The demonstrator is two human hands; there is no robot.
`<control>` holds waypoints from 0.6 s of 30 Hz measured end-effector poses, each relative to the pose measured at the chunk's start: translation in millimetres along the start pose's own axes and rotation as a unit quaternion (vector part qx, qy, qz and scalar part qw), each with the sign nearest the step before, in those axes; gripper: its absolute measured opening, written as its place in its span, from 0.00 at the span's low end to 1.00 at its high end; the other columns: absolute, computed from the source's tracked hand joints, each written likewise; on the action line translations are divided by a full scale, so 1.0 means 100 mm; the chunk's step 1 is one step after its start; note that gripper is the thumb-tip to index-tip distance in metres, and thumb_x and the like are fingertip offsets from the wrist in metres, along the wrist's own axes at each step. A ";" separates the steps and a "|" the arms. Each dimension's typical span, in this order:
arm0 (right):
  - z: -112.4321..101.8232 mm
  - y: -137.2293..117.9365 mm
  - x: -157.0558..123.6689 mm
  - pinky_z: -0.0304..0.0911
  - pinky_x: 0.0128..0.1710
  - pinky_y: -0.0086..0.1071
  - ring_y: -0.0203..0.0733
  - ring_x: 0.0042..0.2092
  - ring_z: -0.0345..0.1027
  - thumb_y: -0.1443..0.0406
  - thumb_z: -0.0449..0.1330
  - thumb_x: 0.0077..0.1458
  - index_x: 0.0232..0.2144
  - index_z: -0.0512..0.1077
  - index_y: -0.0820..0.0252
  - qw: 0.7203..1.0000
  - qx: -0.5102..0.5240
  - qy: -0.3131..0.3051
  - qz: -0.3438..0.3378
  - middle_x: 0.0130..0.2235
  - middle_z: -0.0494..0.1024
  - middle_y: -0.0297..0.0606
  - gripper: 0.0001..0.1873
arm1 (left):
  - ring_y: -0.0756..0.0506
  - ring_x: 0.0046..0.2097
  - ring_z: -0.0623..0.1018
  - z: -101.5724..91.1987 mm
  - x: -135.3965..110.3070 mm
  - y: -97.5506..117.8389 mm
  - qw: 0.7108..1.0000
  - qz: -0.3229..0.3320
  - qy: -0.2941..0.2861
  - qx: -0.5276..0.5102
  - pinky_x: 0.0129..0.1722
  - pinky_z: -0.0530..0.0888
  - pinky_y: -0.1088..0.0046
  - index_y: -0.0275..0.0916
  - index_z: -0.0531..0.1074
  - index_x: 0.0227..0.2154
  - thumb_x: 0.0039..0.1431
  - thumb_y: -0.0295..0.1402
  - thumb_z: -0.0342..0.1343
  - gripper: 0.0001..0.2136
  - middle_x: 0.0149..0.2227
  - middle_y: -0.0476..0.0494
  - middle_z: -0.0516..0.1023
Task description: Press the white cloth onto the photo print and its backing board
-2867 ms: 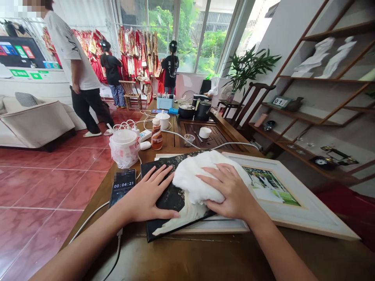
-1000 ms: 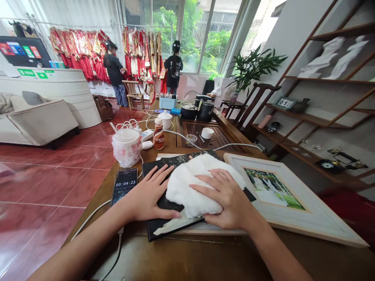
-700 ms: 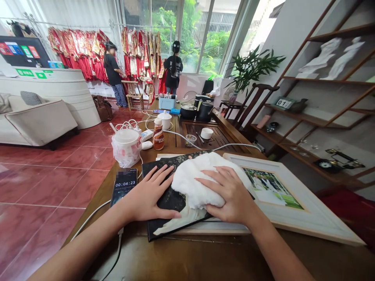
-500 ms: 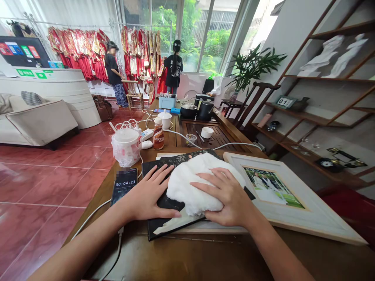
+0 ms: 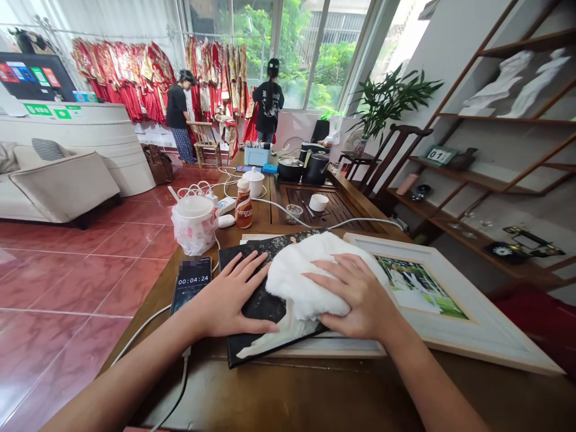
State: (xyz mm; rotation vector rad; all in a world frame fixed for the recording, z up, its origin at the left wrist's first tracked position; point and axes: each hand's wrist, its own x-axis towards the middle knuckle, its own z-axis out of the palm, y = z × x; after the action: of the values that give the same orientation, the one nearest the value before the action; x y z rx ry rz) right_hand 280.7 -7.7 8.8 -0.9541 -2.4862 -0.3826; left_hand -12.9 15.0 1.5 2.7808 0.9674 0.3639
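Observation:
My left hand [image 5: 227, 295] lies flat with spread fingers on the left part of a dark photo panel [image 5: 263, 309], which shows a pale shape along its lower edge. Bunched under my right hand [image 5: 360, 297] is a fluffy white cloth [image 5: 299, 261], gripped by curled fingers and resting on the panel's right side. The cloth hides much of the panel's picture. Beneath the panel, the edge of a pale frame shows. To the right lies a white picture frame [image 5: 486, 330] holding a photo of a couple outdoors, partly covered by the cloth.
Left of the panel are a phone [image 5: 192, 281] with a cable and a plastic-wrapped tub [image 5: 194, 225]. Farther back stand a brown bottle [image 5: 243, 207], a white lidded cup [image 5: 255, 183], a small white bowl [image 5: 318, 203] and black pots [image 5: 315, 168]. Two people are by the garment racks.
My right hand has slid the white cloth slightly to the right across the panel, uncovering more of its middle. My left hand stays in place. The person at the left rack leans forward more.

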 end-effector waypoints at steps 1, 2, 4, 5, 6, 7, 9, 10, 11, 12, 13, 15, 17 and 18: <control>0.00 0.04 -0.02 0.54 0.53 0.56 0.59 0.51 0.65 0.60 0.63 0.46 0.54 0.69 0.55 1.000 -0.013 0.006 0.009 0.54 0.73 0.45 0.31 | 0.33 0.71 0.45 0.00 0.00 0.00 1.000 -0.002 -0.001 0.000 0.68 0.45 0.49 0.41 0.43 0.70 0.56 0.65 0.48 0.47 0.71 0.38 0.42; 0.00 0.06 -0.03 0.55 0.52 0.56 0.59 0.51 0.65 0.60 0.63 0.47 0.54 0.69 0.56 1.000 -0.020 0.010 0.014 0.54 0.73 0.46 0.30 | 0.33 0.71 0.45 0.01 0.00 0.00 1.000 -0.003 -0.001 -0.001 0.68 0.45 0.49 0.41 0.43 0.70 0.56 0.65 0.48 0.47 0.71 0.38 0.42; 0.00 0.05 -0.03 0.55 0.52 0.57 0.60 0.51 0.65 0.60 0.64 0.46 0.54 0.69 0.55 1.000 -0.020 0.009 0.007 0.54 0.73 0.47 0.31 | 0.33 0.70 0.45 0.01 0.00 0.00 1.000 -0.003 0.000 -0.003 0.68 0.45 0.48 0.41 0.44 0.70 0.55 0.65 0.48 0.48 0.71 0.37 0.42; 0.01 0.01 -0.02 0.54 0.52 0.57 0.60 0.51 0.64 0.60 0.64 0.45 0.55 0.68 0.55 1.000 -0.012 0.006 -0.003 0.54 0.73 0.46 0.32 | 0.32 0.70 0.45 0.01 0.00 -0.01 1.000 -0.002 0.000 -0.004 0.68 0.46 0.48 0.41 0.44 0.70 0.55 0.66 0.49 0.48 0.71 0.37 0.42; 0.01 -0.04 0.00 0.54 0.52 0.57 0.60 0.52 0.64 0.60 0.64 0.44 0.55 0.68 0.54 1.000 -0.002 0.001 -0.013 0.55 0.72 0.45 0.33 | 0.32 0.70 0.45 0.01 0.00 -0.01 1.000 -0.002 -0.001 -0.005 0.68 0.46 0.49 0.41 0.45 0.69 0.55 0.66 0.49 0.48 0.71 0.37 0.42; 0.01 -0.08 0.02 0.54 0.53 0.57 0.60 0.52 0.63 0.60 0.64 0.43 0.56 0.67 0.53 1.000 0.010 -0.004 -0.022 0.55 0.72 0.44 0.34 | 0.33 0.70 0.45 0.01 0.00 -0.01 1.000 -0.001 -0.002 -0.005 0.68 0.46 0.49 0.41 0.45 0.69 0.55 0.66 0.49 0.48 0.71 0.37 0.42; 0.00 -0.13 0.04 0.54 0.53 0.56 0.59 0.52 0.63 0.59 0.64 0.43 0.57 0.66 0.52 0.999 0.031 -0.013 -0.033 0.56 0.72 0.42 0.36 | 0.33 0.71 0.44 0.01 0.00 -0.01 1.000 -0.001 -0.003 -0.004 0.68 0.45 0.50 0.41 0.44 0.70 0.55 0.66 0.48 0.48 0.71 0.38 0.42; 0.00 -0.13 0.04 0.54 0.53 0.56 0.59 0.52 0.63 0.59 0.64 0.43 0.57 0.66 0.52 0.999 0.034 -0.014 -0.033 0.56 0.72 0.42 0.36 | 0.33 0.71 0.44 0.01 0.00 0.00 1.000 -0.001 -0.003 -0.003 0.68 0.45 0.50 0.41 0.43 0.70 0.55 0.66 0.48 0.48 0.71 0.39 0.42; 0.00 -0.10 0.03 0.54 0.53 0.56 0.59 0.52 0.63 0.59 0.64 0.43 0.57 0.67 0.52 0.999 0.032 -0.012 -0.027 0.56 0.72 0.42 0.35 | 0.34 0.71 0.44 0.00 0.00 0.00 1.000 -0.002 -0.004 -0.002 0.68 0.45 0.50 0.41 0.43 0.70 0.55 0.66 0.48 0.48 0.71 0.38 0.42; -0.01 -0.06 0.02 0.55 0.53 0.55 0.59 0.52 0.64 0.60 0.64 0.44 0.56 0.67 0.53 0.999 0.025 -0.008 -0.018 0.55 0.72 0.43 0.34 | 0.34 0.71 0.44 0.00 0.00 0.00 1.000 -0.003 -0.005 -0.001 0.68 0.45 0.50 0.41 0.43 0.70 0.55 0.66 0.48 0.48 0.71 0.38 0.42; -0.01 -0.01 0.00 0.55 0.52 0.55 0.59 0.52 0.64 0.60 0.64 0.45 0.55 0.68 0.54 1.000 0.013 -0.004 -0.008 0.55 0.73 0.44 0.33 | 0.34 0.71 0.44 0.00 0.00 0.00 1.000 -0.005 -0.006 0.000 0.68 0.44 0.50 0.40 0.43 0.70 0.55 0.66 0.48 0.48 0.71 0.38 0.42; -0.01 0.06 -0.03 0.56 0.52 0.56 0.60 0.52 0.64 0.60 0.64 0.46 0.54 0.69 0.56 1.000 -0.011 0.007 0.010 0.54 0.73 0.47 0.31 | 0.33 0.71 0.44 0.00 0.00 0.00 1.000 -0.008 -0.008 0.000 0.68 0.44 0.50 0.39 0.44 0.70 0.55 0.66 0.48 0.48 0.71 0.37 0.42; 0.00 0.05 -0.04 0.56 0.51 0.56 0.60 0.51 0.64 0.60 0.64 0.46 0.54 0.69 0.56 1.000 -0.019 0.009 0.011 0.54 0.73 0.47 0.31 | 0.33 0.70 0.45 0.00 0.00 0.00 1.000 -0.006 -0.004 -0.003 0.68 0.45 0.49 0.40 0.44 0.70 0.55 0.66 0.48 0.48 0.71 0.37 0.43; 0.00 0.02 -0.03 0.56 0.52 0.57 0.60 0.51 0.64 0.60 0.64 0.45 0.54 0.69 0.56 1.000 -0.014 0.006 0.005 0.54 0.73 0.47 0.31 | 0.33 0.70 0.45 0.00 0.01 0.00 1.000 -0.004 -0.001 -0.004 0.68 0.45 0.49 0.40 0.45 0.69 0.55 0.66 0.48 0.48 0.71 0.37 0.43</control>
State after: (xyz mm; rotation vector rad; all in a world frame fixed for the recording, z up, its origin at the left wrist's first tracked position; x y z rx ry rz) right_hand 283.5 -8.0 7.6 -0.9717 -2.4705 -0.4204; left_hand -12.3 15.2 1.6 2.7685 0.9751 0.3625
